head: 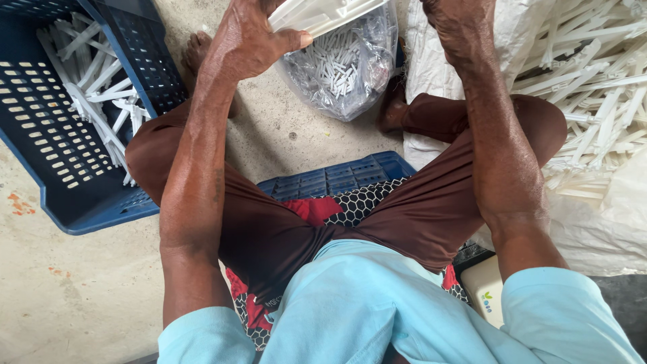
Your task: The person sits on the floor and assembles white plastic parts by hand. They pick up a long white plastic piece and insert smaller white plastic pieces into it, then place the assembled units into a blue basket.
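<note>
My left hand (251, 37) grips a bundle of white plastic strips (323, 13) at the top of the view, thumb pressed on its lower edge. My right hand (458, 23) is at the top right, reaching to the same bundle; its fingers are cut off by the frame edge. Below the bundle sits a clear plastic bag (350, 67) filled with several small white plastic pieces. I sit with knees apart on a blue crate (337, 176).
A blue perforated crate (54, 135) at left holds white plastic frames. At right a white sack (593, 222) carries a heap of white plastic frames (593, 81). The floor is bare concrete (81, 296). My feet rest beside the bag.
</note>
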The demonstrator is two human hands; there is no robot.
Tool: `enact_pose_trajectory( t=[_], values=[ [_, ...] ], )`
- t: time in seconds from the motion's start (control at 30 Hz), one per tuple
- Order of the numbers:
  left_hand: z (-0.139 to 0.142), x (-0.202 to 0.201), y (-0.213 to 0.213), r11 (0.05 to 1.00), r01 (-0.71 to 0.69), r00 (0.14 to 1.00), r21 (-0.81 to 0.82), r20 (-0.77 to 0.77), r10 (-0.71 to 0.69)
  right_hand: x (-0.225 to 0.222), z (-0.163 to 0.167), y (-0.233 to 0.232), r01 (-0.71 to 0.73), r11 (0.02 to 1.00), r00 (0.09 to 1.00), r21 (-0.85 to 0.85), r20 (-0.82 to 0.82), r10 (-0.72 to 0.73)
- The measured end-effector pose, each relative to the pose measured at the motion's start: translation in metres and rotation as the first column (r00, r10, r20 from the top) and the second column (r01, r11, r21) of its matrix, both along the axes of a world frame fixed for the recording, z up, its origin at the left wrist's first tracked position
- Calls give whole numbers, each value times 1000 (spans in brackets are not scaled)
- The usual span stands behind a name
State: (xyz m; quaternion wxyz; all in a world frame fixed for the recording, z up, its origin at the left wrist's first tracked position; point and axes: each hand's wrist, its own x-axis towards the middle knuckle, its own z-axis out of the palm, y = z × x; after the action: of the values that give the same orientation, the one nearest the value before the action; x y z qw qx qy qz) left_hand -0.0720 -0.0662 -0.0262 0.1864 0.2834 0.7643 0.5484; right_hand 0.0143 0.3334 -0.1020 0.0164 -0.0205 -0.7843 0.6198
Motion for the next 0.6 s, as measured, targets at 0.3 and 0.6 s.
enact_pose_trajectory(
  t=[0.3, 0.6],
  values=[
    [0, 2, 3, 999, 36, 999, -38, -35, -37, 6, -20, -8, -97, 992, 994, -76, 49, 101],
    [1, 2, 2, 1000, 14, 1000, 10, -3, -14, 0, 64, -34, 27, 925, 976, -378, 211, 58]
  ],
)
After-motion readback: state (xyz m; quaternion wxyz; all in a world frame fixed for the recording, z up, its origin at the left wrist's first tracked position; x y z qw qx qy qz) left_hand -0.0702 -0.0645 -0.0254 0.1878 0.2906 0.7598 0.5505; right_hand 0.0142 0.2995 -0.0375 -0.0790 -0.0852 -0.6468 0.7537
